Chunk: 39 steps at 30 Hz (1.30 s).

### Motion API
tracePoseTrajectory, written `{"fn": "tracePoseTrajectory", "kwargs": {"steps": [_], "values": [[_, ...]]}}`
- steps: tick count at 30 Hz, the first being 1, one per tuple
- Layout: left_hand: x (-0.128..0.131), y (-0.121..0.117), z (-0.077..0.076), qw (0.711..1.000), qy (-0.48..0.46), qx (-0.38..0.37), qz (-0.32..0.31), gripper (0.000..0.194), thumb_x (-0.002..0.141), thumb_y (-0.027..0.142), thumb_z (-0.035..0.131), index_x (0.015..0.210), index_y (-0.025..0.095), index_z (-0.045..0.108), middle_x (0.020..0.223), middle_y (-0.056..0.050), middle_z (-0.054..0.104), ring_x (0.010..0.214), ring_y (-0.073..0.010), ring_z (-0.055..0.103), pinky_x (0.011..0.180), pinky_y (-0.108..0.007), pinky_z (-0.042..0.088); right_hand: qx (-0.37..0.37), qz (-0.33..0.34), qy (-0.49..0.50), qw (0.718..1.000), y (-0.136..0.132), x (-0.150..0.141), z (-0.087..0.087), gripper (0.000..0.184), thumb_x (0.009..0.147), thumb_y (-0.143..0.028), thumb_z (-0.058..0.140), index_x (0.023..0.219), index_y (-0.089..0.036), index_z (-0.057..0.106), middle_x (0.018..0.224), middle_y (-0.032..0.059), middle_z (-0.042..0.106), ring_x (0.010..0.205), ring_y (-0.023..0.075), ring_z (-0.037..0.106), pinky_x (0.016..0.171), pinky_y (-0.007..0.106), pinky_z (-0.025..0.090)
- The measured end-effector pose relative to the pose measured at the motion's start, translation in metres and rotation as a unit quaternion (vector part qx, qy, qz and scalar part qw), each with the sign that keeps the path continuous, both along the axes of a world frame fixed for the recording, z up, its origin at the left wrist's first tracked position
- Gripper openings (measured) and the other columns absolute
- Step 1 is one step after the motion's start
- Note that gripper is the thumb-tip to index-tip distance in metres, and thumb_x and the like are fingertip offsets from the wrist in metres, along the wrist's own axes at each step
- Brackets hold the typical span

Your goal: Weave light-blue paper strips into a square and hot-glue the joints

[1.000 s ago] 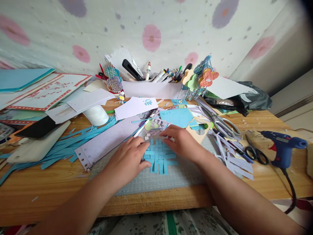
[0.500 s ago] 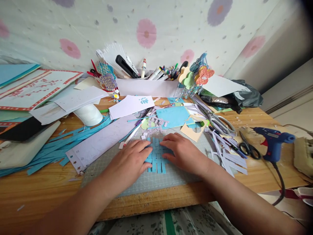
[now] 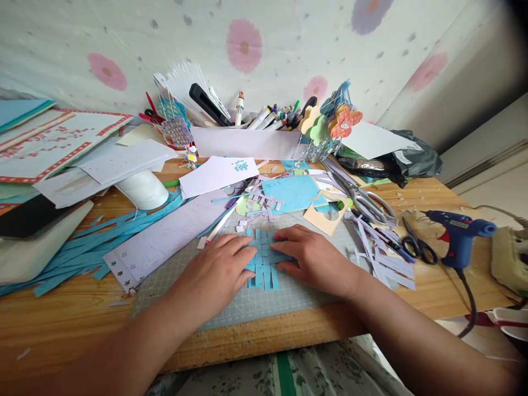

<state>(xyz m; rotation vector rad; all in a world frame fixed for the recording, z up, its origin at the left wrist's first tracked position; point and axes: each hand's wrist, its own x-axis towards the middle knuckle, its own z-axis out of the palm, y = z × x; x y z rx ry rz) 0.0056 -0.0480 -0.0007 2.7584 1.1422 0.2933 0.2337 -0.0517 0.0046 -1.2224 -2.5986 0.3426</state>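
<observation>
A small mat woven from blue paper strips (image 3: pixel 263 263) lies on a grey-green cutting mat (image 3: pixel 231 300) near the table's front edge. My left hand (image 3: pixel 216 272) rests on its left side, fingers stretched flat and pressing on the strips. My right hand (image 3: pixel 311 257) lies on its right side, fingers flat and slightly curled over the weave. Both hands cover the mat's side edges; only its middle and lower ends show.
Loose blue strips (image 3: pixel 103 234) and a long pale lilac sheet (image 3: pixel 165 239) lie to the left. Large scissors (image 3: pixel 363 201), small black scissors (image 3: pixel 416 247) and a blue glue gun (image 3: pixel 460 236) lie to the right. A white box of pens (image 3: pixel 247 140) stands behind.
The woven piece and both hands have come nearer to the front edge of the cutting mat, and my fingers have closed in on the weave from both sides.
</observation>
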Motion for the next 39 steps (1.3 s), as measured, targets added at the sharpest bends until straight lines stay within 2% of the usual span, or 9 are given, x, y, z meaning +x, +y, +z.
{"fn": "tracePoseTrajectory", "kwargs": {"steps": [7, 14, 20, 24, 27, 32, 39], "values": [[-0.001, 0.001, -0.002, 1.000, -0.011, 0.019, -0.013, 0.016, 0.079, 0.023, 0.068, 0.093, 0.016, 0.070, 0.120, -0.011, 0.065, 0.111, -0.0292, 0.057, 0.093, -0.049, 0.050, 0.032, 0.005, -0.002, 0.999, 0.000, -0.001, -0.004, 0.014, 0.085, -0.020, 0.062, 0.096, -0.017, 0.070, 0.109, 0.0088, 0.064, 0.100, 0.0219, 0.058, 0.087, 0.037, 0.052], [0.001, 0.002, -0.002, 0.999, -0.021, 0.033, -0.016, 0.012, 0.080, 0.019, 0.065, 0.089, 0.015, 0.071, 0.117, -0.010, 0.067, 0.108, -0.0279, 0.059, 0.092, -0.046, 0.052, 0.041, -0.002, 0.007, 0.999, -0.001, -0.001, -0.006, 0.013, 0.085, -0.021, 0.061, 0.092, -0.016, 0.071, 0.108, 0.0096, 0.065, 0.097, 0.0221, 0.058, 0.086, 0.036, 0.052], [0.000, -0.001, 0.000, 1.000, -0.017, 0.021, -0.002, 0.013, 0.079, 0.024, 0.065, 0.088, 0.016, 0.068, 0.121, -0.011, 0.065, 0.113, -0.0289, 0.056, 0.094, -0.048, 0.050, 0.039, -0.005, 0.015, 0.999, -0.002, 0.000, -0.007, 0.014, 0.084, -0.023, 0.061, 0.092, -0.016, 0.070, 0.109, 0.0081, 0.065, 0.096, 0.0221, 0.059, 0.085, 0.037, 0.051], [0.000, -0.002, 0.001, 1.000, -0.005, 0.012, 0.004, 0.008, 0.081, 0.024, 0.064, 0.083, 0.016, 0.064, 0.120, -0.011, 0.065, 0.115, -0.0287, 0.055, 0.094, -0.048, 0.049, 0.024, -0.018, 0.012, 0.999, -0.003, -0.001, -0.004, 0.013, 0.085, -0.024, 0.059, 0.090, -0.016, 0.068, 0.109, 0.0074, 0.065, 0.096, 0.0225, 0.060, 0.085, 0.037, 0.051], [0.001, -0.002, 0.000, 1.000, -0.004, 0.009, 0.003, 0.007, 0.082, 0.023, 0.062, 0.079, 0.016, 0.062, 0.120, -0.011, 0.065, 0.114, -0.0291, 0.055, 0.094, -0.048, 0.048, -0.009, -0.019, 0.018, 1.000, -0.007, 0.000, 0.003, 0.016, 0.083, -0.028, 0.062, 0.093, -0.016, 0.066, 0.118, 0.0084, 0.061, 0.099, 0.0228, 0.060, 0.087, 0.037, 0.051], [0.000, -0.002, 0.000, 1.000, -0.019, 0.000, 0.010, 0.005, 0.080, 0.021, 0.063, 0.079, 0.017, 0.060, 0.119, -0.010, 0.064, 0.113, -0.0286, 0.056, 0.094, -0.048, 0.048, -0.042, 0.002, -0.016, 0.999, -0.017, 0.003, 0.010, 0.016, 0.077, -0.031, 0.068, 0.077, -0.016, 0.062, 0.123, 0.0089, 0.057, 0.106, 0.0254, 0.057, 0.091, 0.040, 0.049], [0.001, 0.000, 0.002, 1.000, -0.023, -0.008, 0.008, 0.004, 0.080, 0.021, 0.062, 0.079, 0.017, 0.061, 0.119, -0.011, 0.064, 0.113, -0.0288, 0.056, 0.095, -0.048, 0.047, -0.003, -0.009, 0.003, 1.000, -0.022, 0.000, 0.001, 0.006, 0.078, -0.021, 0.064, 0.075, -0.016, 0.063, 0.115, 0.0092, 0.060, 0.105, 0.0238, 0.057, 0.090, 0.039, 0.050]]}}
